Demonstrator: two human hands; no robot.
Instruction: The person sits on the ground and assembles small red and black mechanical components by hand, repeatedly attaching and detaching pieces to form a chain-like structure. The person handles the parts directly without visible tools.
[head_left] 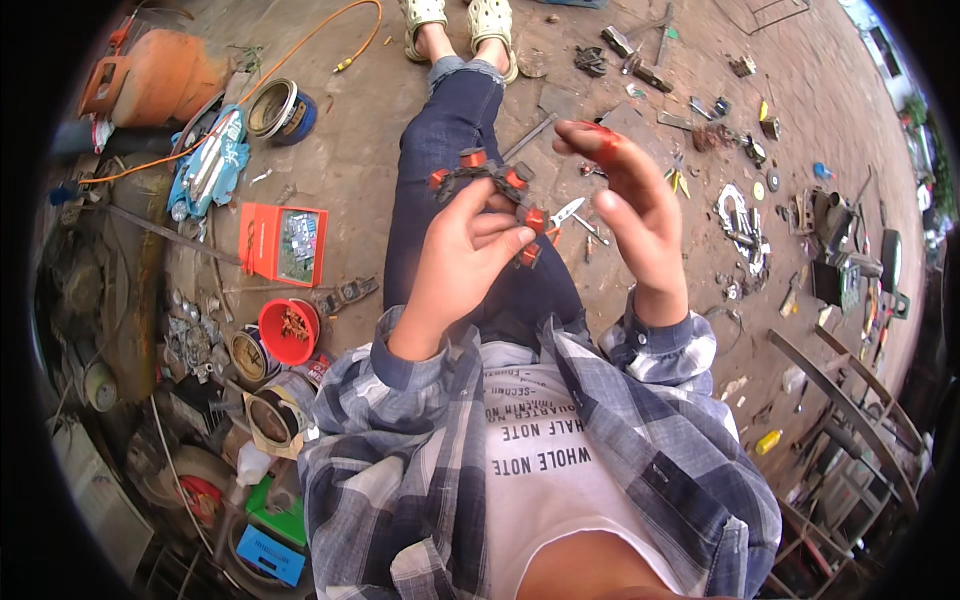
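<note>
Above my lap, my left hand [450, 265] is closed on a dark, branched part with several red block-shaped ends [517, 177]. Its exact kind cannot be made out, and my fingers cover some of it. To the right, my right hand [648, 220] is raised and holds nothing, its fingers and thumb apart. A wet-looking red smear lies along its upper finger. Between my hands, beyond the held part, is a silvery pointed tool [568, 210] with orange handles, partly hidden.
At left are an orange gas cylinder [165, 80], a paint can [283, 112], an open red box [262, 243] and a red bowl of small parts [288, 332]. Tools and metal pieces litter the right side. A curved metal frame [850, 400] stands at lower right.
</note>
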